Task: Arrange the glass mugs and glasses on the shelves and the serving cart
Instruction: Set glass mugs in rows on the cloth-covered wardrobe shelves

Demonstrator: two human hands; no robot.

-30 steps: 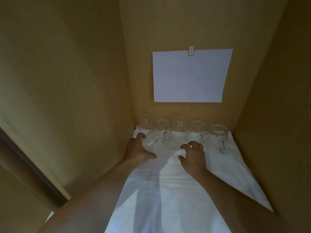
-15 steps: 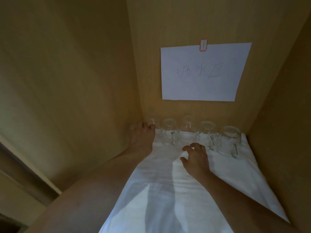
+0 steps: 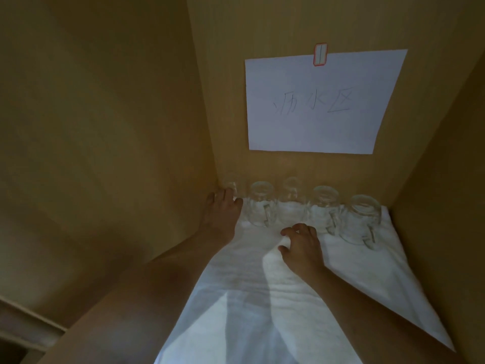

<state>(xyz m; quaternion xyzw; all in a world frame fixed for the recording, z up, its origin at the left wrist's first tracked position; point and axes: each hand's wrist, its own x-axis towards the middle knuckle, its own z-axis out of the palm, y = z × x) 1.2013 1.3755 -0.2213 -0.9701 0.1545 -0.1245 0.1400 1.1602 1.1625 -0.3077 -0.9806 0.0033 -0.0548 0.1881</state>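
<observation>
Shelf (image 3: 433, 232), white cloth (image 3: 262, 311): 5 mugs (image 3: 363, 219) in back row, upside down; left hand (image 3: 223, 214) on corner mug (image 3: 232, 189), grip unclear; right hand (image 3: 301, 245) spread, empty; cart not seen, est. early

Both forearms are bare with no sleeves showing; the left hand (image 3: 223, 215) and right hand (image 3: 301, 248) wear no gloves, rings or watch.

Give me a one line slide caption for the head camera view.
Left hand reaches the corner glass mug while right hand hovers over the white cloth before a row of mugs.
</observation>
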